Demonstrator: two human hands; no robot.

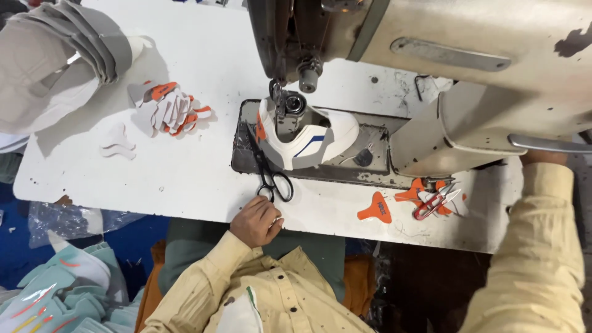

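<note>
- The left hand (256,221) rested at the near edge of the white bench (185,166), fingers curled loosely inward with nothing in them, just beside the loop handles of the black scissors (269,168).
- The right hand was hidden behind the body of the sewing machine (468,74); only its pale yellow sleeve (542,246) showed, reaching up the right side, so whether that hand was apart or clamped on anything could not be told.
- The shoe upper (308,139) sat on the machine's dark metal bed plate, directly under the needle and presser foot. It was a curved white piece with grey panels, a short blue stripe across its middle and an orange patch at its left edge.
- The scissors lay blades pointing away, partly on the bed plate, touching the left side of the shoe upper.
- A heap of white and orange cut pieces (168,110) lay well to the left on the bench.
- An orange tab (375,208) lay near the front edge, and beside it red thread snips (433,202) rested on more orange pieces.
</note>
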